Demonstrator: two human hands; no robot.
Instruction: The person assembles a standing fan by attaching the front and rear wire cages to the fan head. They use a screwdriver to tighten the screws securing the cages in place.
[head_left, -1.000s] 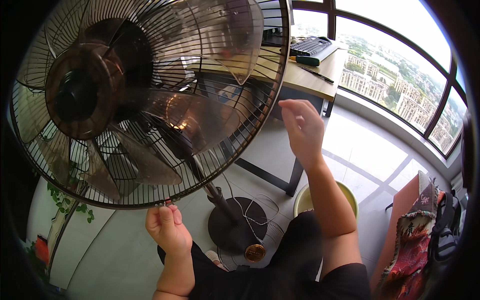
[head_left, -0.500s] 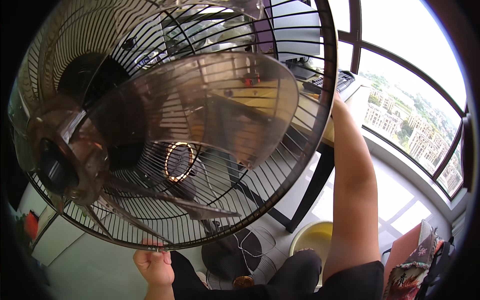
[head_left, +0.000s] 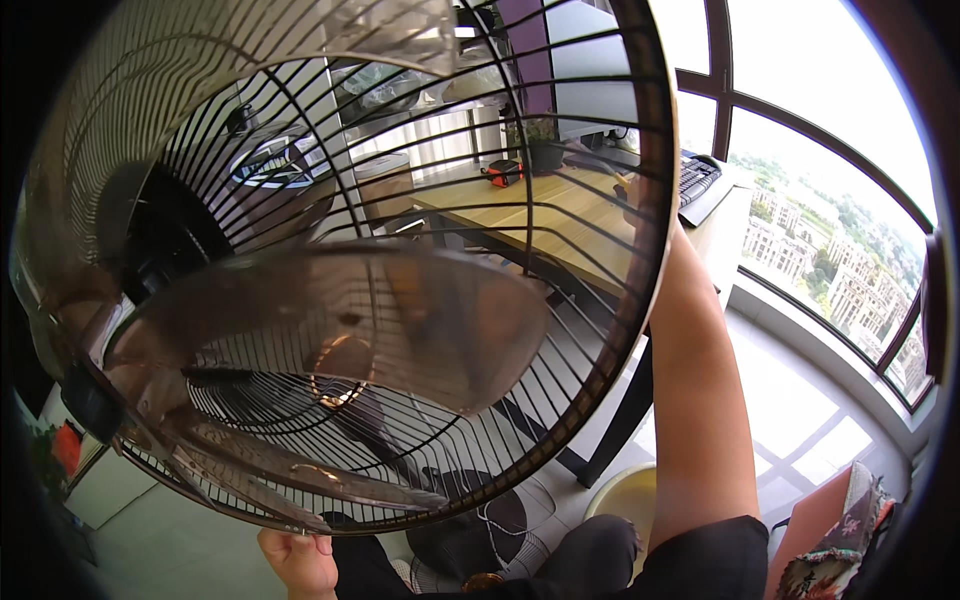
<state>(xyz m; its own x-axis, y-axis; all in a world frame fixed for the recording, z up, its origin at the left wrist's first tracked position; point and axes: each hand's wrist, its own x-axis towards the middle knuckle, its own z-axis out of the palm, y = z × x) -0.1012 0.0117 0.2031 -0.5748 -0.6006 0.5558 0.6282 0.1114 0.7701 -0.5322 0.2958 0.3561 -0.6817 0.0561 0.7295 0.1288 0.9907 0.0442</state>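
Note:
A large fan head fills the left and middle of the view: a round wire guard (head_left: 600,385) with see-through brownish blades (head_left: 430,320) inside it, its front side uncovered. The blade hub (head_left: 90,405) is at the lower left. My left hand (head_left: 300,565) is closed at the bottom of the guard, thumb and fingers pinching its rim. My right arm reaches up along the guard's right side. The right hand (head_left: 640,200) is behind the rim, above the desk, mostly hidden by the wires, so its fingers are unclear.
Behind the guard stands a wooden desk (head_left: 570,205) with a keyboard (head_left: 698,180), a small red item (head_left: 503,173) and a potted plant (head_left: 545,152). On the floor are a black round base (head_left: 470,535) with a cable and a yellow bucket (head_left: 630,492). Windows line the right side.
The guard now sits lower and tilts differently, and its blades have turned. My left hand has moved down with the rim. My right arm also appears slightly lower.

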